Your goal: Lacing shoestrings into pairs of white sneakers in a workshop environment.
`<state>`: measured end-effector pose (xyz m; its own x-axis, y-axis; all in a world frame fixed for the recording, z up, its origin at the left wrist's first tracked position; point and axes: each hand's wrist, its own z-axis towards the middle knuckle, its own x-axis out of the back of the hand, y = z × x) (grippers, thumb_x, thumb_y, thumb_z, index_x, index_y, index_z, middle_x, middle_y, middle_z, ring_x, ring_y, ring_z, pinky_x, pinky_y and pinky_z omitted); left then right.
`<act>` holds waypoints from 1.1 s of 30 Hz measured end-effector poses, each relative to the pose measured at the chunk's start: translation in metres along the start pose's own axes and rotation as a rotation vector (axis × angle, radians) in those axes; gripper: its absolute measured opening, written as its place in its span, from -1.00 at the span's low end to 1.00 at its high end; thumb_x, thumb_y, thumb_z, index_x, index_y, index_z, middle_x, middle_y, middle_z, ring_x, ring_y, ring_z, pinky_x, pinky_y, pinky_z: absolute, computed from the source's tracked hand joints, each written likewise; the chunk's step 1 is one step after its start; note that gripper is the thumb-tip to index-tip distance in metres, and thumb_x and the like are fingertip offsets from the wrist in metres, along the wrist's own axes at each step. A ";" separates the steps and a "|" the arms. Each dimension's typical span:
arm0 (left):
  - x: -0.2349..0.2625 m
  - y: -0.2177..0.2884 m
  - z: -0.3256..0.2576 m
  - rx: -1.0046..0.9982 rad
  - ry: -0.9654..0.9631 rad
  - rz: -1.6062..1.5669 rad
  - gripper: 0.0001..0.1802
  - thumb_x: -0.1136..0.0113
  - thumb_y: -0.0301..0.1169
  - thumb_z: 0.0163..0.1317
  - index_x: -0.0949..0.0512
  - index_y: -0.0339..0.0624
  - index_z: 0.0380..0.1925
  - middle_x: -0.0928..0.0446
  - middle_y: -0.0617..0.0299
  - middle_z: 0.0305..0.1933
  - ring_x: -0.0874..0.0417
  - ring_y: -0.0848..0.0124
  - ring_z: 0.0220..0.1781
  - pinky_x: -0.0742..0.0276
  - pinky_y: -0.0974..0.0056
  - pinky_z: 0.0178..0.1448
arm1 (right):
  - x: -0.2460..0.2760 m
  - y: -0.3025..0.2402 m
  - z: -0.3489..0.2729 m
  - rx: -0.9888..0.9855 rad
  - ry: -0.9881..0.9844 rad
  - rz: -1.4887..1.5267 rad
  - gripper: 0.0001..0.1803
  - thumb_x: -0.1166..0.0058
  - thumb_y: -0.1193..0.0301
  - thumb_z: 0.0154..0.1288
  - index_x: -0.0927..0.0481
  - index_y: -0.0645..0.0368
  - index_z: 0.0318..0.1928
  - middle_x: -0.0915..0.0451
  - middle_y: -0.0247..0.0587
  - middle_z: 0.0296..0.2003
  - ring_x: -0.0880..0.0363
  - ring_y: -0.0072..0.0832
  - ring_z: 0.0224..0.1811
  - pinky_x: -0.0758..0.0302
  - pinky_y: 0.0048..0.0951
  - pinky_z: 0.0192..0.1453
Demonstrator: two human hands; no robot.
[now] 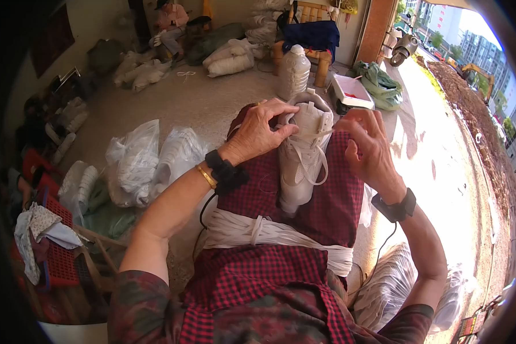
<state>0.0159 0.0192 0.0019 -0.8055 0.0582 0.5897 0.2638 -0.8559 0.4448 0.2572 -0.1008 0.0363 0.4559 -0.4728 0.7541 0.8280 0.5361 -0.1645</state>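
Observation:
A pale beige-white lace-up shoe (292,189) rests on my lap, its toe toward me and its opening away. My left hand (258,129) grips the shoe's upper edge from the left, thumb and fingers by the tongue. At the right side, my right hand (372,149) is closed in a pinch on a flat white shoelace (316,136) drawn across the upper. A loose loop of lace hangs down the shoe's right side. Across my lap, nearer my body, lies a tied bundle of long white laces (281,238).
Clear bags of white shoes (133,166) stand on the floor at left, near a red basket (60,246). Beyond the shoe are a large plastic bottle (294,71) and a white tray (352,92). Another person (169,28) sits far back among sacks (229,57).

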 end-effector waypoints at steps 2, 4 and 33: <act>-0.002 -0.002 0.000 -0.034 0.031 -0.032 -0.58 -0.41 -0.32 0.13 -0.65 -0.15 0.01 -0.66 0.07 -0.05 -0.66 0.19 -0.01 -0.55 0.17 0.12 | -0.001 -0.008 -0.005 0.156 -0.090 -0.171 -0.57 -0.09 0.56 0.13 -0.57 0.00 0.06 -0.46 -0.18 -0.04 -0.45 -0.25 0.06 -0.43 -0.27 0.16; -0.003 -0.002 0.000 -0.017 0.029 -0.040 -0.57 -0.41 -0.30 0.14 -0.65 -0.13 0.02 -0.66 0.07 -0.05 -0.66 0.18 0.00 -0.55 0.16 0.13 | -0.011 -0.013 -0.009 0.260 -0.240 -0.187 -0.62 -0.15 0.55 0.10 -0.62 0.01 -0.03 -0.44 -0.23 -0.12 -0.45 -0.31 -0.03 -0.46 -0.30 0.09; -0.011 -0.009 -0.005 -0.052 0.046 -0.078 -0.46 -0.35 -0.26 0.20 -0.55 -0.14 0.19 -0.59 -0.03 0.15 -0.57 0.03 0.19 -0.42 0.05 0.34 | -0.016 -0.015 0.000 -0.080 0.308 -0.091 -0.80 0.04 0.64 0.17 -0.56 0.27 -0.18 -0.55 -0.06 -0.30 -0.58 -0.21 -0.42 -0.49 -0.27 -0.36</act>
<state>0.0194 0.0238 -0.0117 -0.8463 0.1029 0.5226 0.1724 -0.8754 0.4515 0.2374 -0.1017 0.0266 0.4462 -0.7123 0.5419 0.8873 0.4310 -0.1641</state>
